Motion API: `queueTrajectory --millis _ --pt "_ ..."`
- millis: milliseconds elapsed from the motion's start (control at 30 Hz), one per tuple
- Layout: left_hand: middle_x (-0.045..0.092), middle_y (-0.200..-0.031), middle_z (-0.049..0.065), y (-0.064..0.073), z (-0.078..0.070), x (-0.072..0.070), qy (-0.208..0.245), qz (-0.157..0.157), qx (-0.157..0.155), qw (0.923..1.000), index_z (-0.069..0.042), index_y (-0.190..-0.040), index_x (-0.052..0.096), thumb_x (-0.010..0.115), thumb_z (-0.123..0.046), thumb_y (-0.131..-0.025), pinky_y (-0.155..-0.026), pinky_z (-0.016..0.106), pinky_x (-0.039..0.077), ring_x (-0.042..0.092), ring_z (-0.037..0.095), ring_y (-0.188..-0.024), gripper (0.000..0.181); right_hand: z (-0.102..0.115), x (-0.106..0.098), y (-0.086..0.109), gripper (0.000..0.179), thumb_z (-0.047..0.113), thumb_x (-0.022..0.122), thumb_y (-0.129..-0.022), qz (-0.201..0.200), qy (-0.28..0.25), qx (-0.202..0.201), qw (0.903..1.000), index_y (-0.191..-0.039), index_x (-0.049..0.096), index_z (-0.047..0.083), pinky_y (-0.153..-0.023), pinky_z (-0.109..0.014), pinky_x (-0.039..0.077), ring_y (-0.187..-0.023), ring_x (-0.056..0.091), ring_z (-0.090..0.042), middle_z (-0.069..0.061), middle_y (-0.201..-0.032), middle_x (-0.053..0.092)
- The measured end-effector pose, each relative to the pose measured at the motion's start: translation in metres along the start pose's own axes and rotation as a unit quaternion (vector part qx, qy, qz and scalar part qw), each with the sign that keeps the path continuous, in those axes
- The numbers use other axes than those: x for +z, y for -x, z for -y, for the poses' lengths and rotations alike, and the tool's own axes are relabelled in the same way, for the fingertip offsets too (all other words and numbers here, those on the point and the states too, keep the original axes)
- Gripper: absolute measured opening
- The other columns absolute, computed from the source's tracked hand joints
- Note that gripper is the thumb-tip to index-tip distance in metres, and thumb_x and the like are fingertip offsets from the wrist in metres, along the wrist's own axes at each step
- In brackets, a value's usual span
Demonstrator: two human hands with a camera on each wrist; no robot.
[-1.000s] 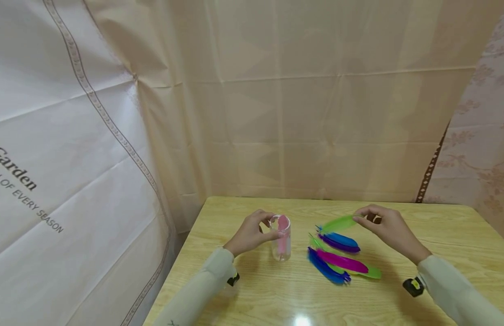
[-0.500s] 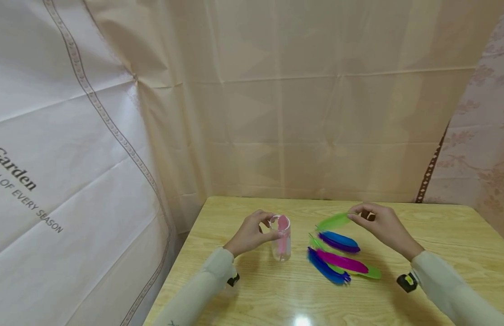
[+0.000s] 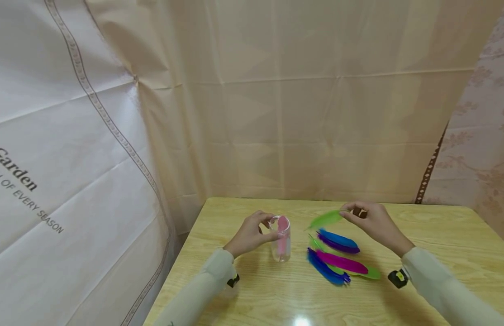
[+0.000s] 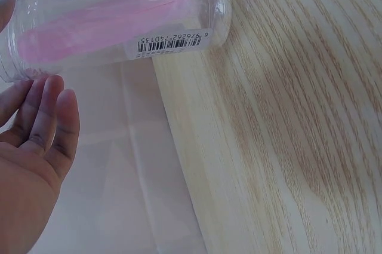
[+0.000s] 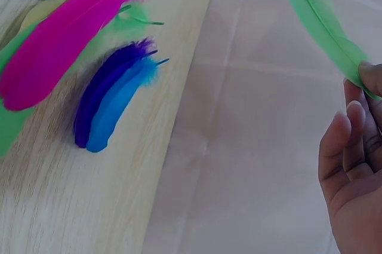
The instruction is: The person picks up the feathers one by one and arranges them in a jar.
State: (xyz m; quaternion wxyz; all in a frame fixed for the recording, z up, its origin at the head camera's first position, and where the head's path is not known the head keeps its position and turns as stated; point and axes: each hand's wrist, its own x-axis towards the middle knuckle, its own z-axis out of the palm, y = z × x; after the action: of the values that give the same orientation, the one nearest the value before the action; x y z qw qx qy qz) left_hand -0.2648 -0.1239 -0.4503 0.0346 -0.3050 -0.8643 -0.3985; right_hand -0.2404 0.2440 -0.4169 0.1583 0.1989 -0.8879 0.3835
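Observation:
A clear plastic jar (image 3: 287, 249) with a barcode label stands upright on the table, and a pink feather (image 4: 101, 27) is inside it, quill end down. My left hand (image 3: 249, 235) grips the jar near its rim between thumb and fingers. In my right hand (image 3: 372, 224), thumb and fingertips pinch a green feather (image 5: 325, 24) by its broad tip, its quill pointing left toward the jar. Below that hand, a magenta feather (image 3: 343, 261), a light blue feather (image 3: 341, 240), purple and dark blue feathers (image 3: 325, 269) and more green ones lie loosely grouped on the table.
The wood-grain table (image 3: 252, 299) ends at a back edge close behind the jar. A beige cloth (image 3: 276, 113) hangs behind it, with a white printed cloth (image 3: 73, 181) at left. Each wrist wears a small black camera.
My right hand has moved left with the green feather, lifting it off the blue feathers and closer to the jar. The left hand and the jar have stayed in place.

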Motion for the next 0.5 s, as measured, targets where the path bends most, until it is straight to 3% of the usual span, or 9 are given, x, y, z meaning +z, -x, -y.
queueTrajectory --millis 100,333,500 --pt "0.054 -0.105 -0.012 0.0001 0.0 0.0002 0.001 0.002 0.002 1.0 -0.024 -0.127 0.059 0.071 -0.053 -0.079 -0.066 0.027 0.05 0.057 0.025 -0.098 0.057 0.0024 0.0018 -0.0009 0.013 0.039 0.063 -0.091 0.002 -0.004 0.0 1.0 -0.097 0.069 0.029 -0.048 -0.026 0.043 -0.056 0.052 -0.013 0.009 -0.08 0.063" --pt "0.054 -0.105 -0.012 0.0011 -0.0004 0.0004 -0.007 -0.004 0.004 1.0 -0.026 -0.127 0.059 0.071 -0.054 -0.079 -0.065 0.026 0.05 0.053 0.009 -0.092 0.057 0.0082 0.0038 -0.0043 0.014 0.041 0.062 -0.091 0.011 -0.015 0.007 0.9998 -0.098 0.068 0.03 -0.048 -0.027 0.043 -0.057 0.052 -0.015 0.008 -0.079 0.063" --pt "0.054 -0.105 -0.012 0.0009 0.0003 0.0006 -0.003 -0.002 0.002 1.0 -0.026 -0.127 0.059 0.071 -0.054 -0.079 -0.065 0.027 0.05 0.055 0.016 -0.094 0.057 0.0106 0.0061 -0.008 0.015 0.044 0.062 -0.091 0.011 -0.013 0.009 0.9998 -0.098 0.068 0.032 -0.048 -0.027 0.042 -0.058 0.052 -0.015 0.008 -0.078 0.063"
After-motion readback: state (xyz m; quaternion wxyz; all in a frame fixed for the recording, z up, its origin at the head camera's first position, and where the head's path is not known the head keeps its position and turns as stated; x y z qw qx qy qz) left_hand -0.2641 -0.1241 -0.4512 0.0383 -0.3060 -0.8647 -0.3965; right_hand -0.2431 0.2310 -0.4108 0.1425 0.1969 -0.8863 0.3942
